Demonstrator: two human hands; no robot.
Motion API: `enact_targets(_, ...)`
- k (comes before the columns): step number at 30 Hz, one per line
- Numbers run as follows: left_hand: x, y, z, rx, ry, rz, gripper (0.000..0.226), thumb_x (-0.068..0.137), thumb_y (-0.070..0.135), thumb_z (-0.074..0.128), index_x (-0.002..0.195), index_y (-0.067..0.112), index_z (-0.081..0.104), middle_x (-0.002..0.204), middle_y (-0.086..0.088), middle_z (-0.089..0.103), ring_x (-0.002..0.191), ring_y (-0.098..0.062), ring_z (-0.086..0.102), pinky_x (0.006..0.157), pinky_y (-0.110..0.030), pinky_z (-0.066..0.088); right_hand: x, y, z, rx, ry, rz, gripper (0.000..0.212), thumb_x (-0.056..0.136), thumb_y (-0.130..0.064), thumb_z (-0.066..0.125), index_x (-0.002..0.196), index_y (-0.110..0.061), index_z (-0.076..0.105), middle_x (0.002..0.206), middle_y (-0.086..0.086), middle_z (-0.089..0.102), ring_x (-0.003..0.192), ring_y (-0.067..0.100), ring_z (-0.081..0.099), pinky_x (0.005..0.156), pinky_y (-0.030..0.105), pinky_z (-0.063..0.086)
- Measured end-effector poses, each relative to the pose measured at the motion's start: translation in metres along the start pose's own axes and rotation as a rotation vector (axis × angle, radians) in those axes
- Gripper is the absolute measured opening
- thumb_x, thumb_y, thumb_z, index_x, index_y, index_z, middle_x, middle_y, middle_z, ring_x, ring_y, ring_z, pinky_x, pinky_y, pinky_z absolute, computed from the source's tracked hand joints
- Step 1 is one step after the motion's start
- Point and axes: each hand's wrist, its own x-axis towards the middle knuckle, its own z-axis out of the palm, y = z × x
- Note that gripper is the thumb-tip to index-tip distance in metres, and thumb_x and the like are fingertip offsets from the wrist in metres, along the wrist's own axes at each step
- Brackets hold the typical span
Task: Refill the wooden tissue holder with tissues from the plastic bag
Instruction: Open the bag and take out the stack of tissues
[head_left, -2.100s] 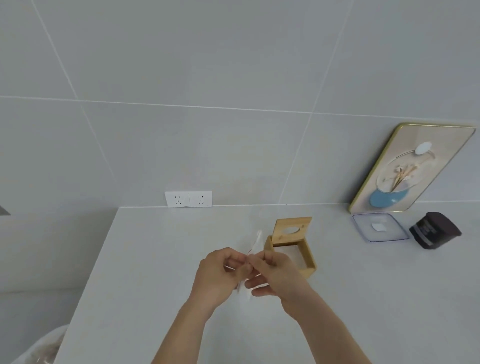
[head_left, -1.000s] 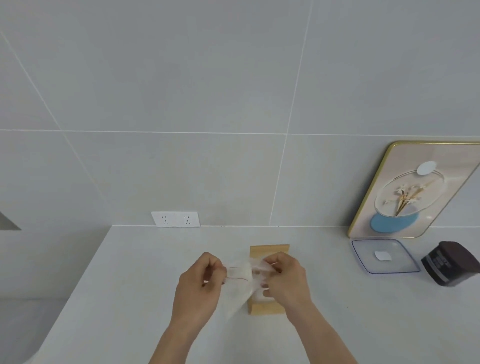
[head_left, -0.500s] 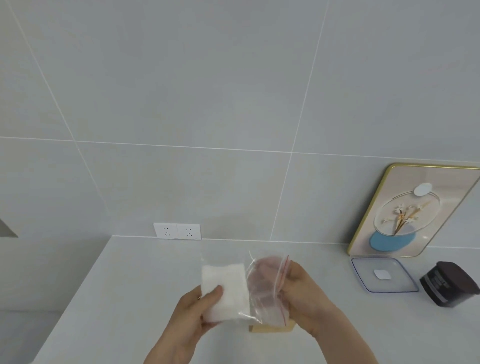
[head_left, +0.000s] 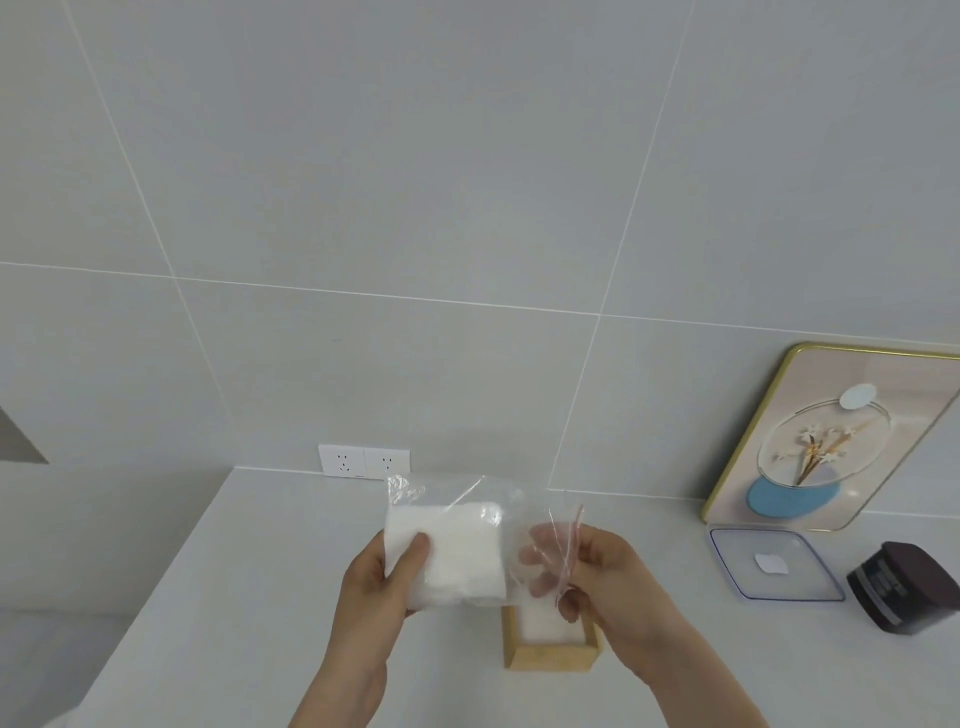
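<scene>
I hold a clear plastic bag (head_left: 524, 525) with a red zip strip up over the counter. My left hand (head_left: 379, 582) grips the bag's left end, thumb pressed on the white stack of tissues (head_left: 457, 556) inside it. My right hand (head_left: 597, 577) pinches the open mouth of the bag at its right end, fingers showing through the plastic. Below the hands, the wooden tissue holder (head_left: 550, 654) lies on the counter, a light wooden frame partly hidden by the bag and my right hand.
A grey counter (head_left: 218, 597) meets a tiled wall with a double socket (head_left: 363, 461). On the right stand a gold-framed picture (head_left: 826, 441), a clear plastic lid (head_left: 774, 564) and a dark jar (head_left: 906, 584). The counter's left edge drops away.
The hands pulled the bag's zip apart, then lifted the bag. The tissue stack now sits under my left thumb and the bag mouth is spread by my right hand.
</scene>
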Motion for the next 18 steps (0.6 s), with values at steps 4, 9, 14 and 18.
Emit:
enact_targets(4, 0.003, 0.004, -0.003, 0.008, 0.006, 0.031, 0.013, 0.098, 0.017, 0.064, 0.101, 0.019, 0.076, 0.095, -0.002, 0.080, 0.092, -0.023, 0.075, 0.082, -0.043, 0.061, 0.000, -0.007, 0.003, -0.225, -0.115, 0.013, 0.035, 0.094, 0.007, 0.058, 0.115, -0.016, 0.074, 0.094, 0.002, 0.082, 0.067, 0.029, 0.072, 0.046, 0.025, 0.036)
enact_targets(9, 0.000, 0.002, -0.002, 0.028, -0.001, 0.055, 0.014, 0.099, 0.017, 0.062, 0.102, 0.018, 0.075, 0.094, -0.002, 0.080, 0.090, -0.022, 0.076, 0.073, -0.035, 0.062, 0.004, -0.013, 0.009, -0.295, -0.202, 0.039, 0.030, 0.093, -0.017, 0.075, 0.123, -0.024, 0.072, 0.103, -0.009, 0.079, 0.060, 0.016, 0.070, 0.047, 0.024, 0.036)
enact_targets(14, -0.003, 0.003, -0.003, 0.066, -0.050, 0.089, 0.016, 0.100, 0.018, 0.060, 0.102, 0.019, 0.075, 0.084, 0.007, 0.077, 0.079, -0.010, 0.072, 0.071, -0.030, 0.061, 0.007, -0.014, 0.014, -0.247, -0.183, 0.060, 0.029, 0.088, -0.029, 0.081, 0.113, -0.015, 0.078, 0.130, -0.008, 0.069, 0.059, 0.015, 0.068, 0.049, 0.024, 0.036)
enact_targets(18, -0.005, 0.004, -0.005, 0.040, -0.094, 0.090, 0.018, 0.100, 0.019, 0.059, 0.108, 0.018, 0.075, 0.087, 0.007, 0.077, 0.080, -0.008, 0.072, 0.070, -0.028, 0.062, 0.008, -0.014, 0.025, -0.230, -0.234, 0.060, 0.040, 0.078, -0.037, 0.088, 0.106, -0.010, 0.076, 0.129, -0.009, 0.070, 0.060, 0.019, 0.069, 0.046, 0.023, 0.034)
